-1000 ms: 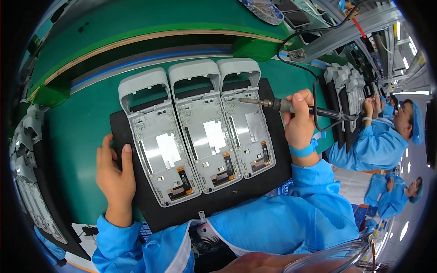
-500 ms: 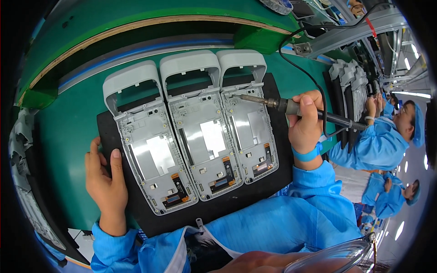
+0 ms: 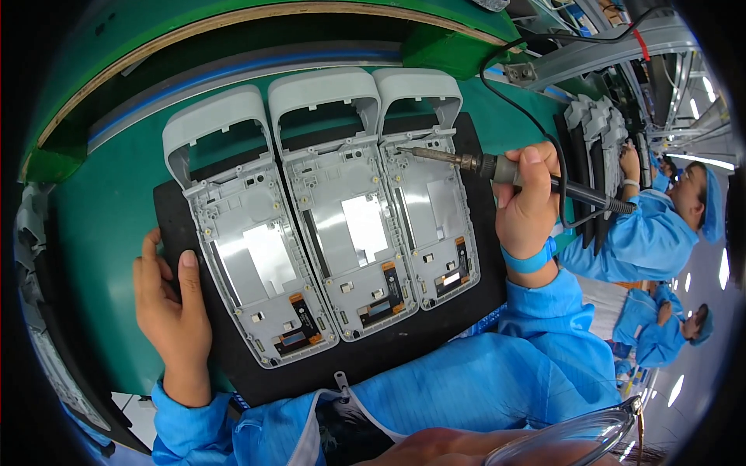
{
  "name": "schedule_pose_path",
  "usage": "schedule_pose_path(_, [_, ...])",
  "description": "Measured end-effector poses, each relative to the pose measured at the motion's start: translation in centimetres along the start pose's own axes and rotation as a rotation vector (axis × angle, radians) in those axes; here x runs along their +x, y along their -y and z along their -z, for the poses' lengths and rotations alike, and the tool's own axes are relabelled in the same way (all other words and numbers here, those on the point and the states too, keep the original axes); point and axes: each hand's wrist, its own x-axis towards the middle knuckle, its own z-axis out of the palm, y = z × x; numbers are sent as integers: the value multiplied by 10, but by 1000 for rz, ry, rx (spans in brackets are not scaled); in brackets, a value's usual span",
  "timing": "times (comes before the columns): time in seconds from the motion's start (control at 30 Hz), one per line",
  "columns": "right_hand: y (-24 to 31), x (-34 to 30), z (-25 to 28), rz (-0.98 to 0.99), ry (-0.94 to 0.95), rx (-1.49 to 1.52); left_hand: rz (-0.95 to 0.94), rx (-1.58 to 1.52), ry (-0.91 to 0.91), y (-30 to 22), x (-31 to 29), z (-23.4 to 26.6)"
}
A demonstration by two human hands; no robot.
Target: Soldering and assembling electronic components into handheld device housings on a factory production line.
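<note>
Right of the frame's middle, the right hand (image 3: 530, 206) pinches the soldering iron (image 3: 497, 168), likely light and stiff and best held by its fat handle (image 3: 579, 192), while the left hand (image 3: 172, 314), spread apart, touches the black mat (image 3: 365, 353) under three gray shells (image 3: 330, 210) that look hard.

- We class this as an electronics assembly workshop.
- On the black board (image 3: 175, 221) we note three grey housings (image 3: 322, 203) bearing flat circuit strips (image 3: 303, 314); over it, a soldering iron (image 3: 483, 165).
- Under the board we record a green worktop (image 3: 109, 256).
- Right of the board we observe similar housings (image 3: 595, 128) in a row, co-workers in blue smocks (image 3: 610, 250) and caps (image 3: 712, 206), metal framing (image 3: 622, 62) and strip lights (image 3: 677, 388).
</note>
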Motion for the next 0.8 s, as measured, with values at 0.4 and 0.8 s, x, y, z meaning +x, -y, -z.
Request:
schedule_pose_path(0.4, [4, -3, -7, -43, -68, 6, -3, 33, 7, -2, 0, 1])
schedule_pose_path(0.8, [2, -2, -7, -21, -48, -18, 22, 29, 19, -3, 0, 3])
